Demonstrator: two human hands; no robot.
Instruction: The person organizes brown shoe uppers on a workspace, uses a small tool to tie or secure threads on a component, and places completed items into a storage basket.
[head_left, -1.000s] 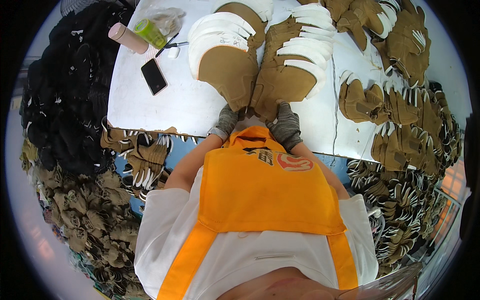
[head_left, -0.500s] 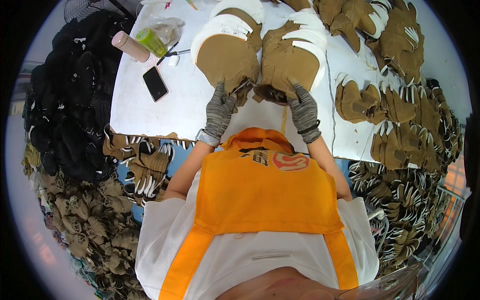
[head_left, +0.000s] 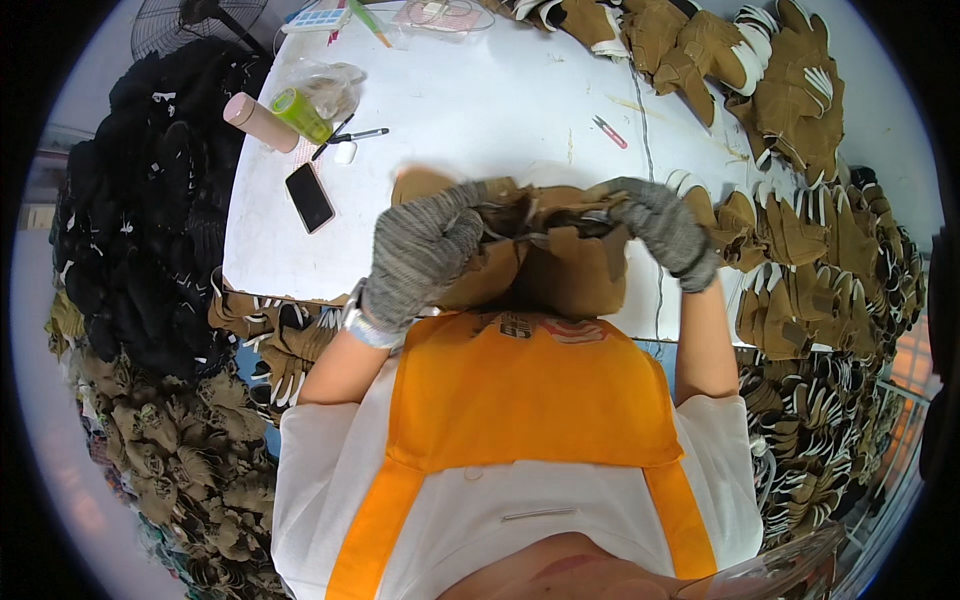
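Note:
My left hand (head_left: 425,245), in a grey knitted glove, is closed on the edge of a bundle of brown shoe uppers (head_left: 485,275). My gloved right hand (head_left: 668,228) grips the edge of a second bundle of brown uppers (head_left: 572,272), and is slightly blurred. Both bundles are held up side by side, close in front of my orange apron (head_left: 530,390). Their openings and dark linings face up between my hands. The white edging is out of sight, and I cannot make out how many layers each bundle has.
A pink bottle (head_left: 260,122), a green cup (head_left: 300,115), a pen (head_left: 362,135) and a phone (head_left: 310,198) lie or stand on the white table (head_left: 500,110) at left. Small red-handled snips (head_left: 610,132) lie at the far right. Brown uppers (head_left: 790,220) line the right edge; black pieces (head_left: 150,210) are heaped at left.
Both bundles of uppers have been lifted off the table and turned toward me, hiding their white edging. My hands have moved apart and up, and the snips on the table have come into view.

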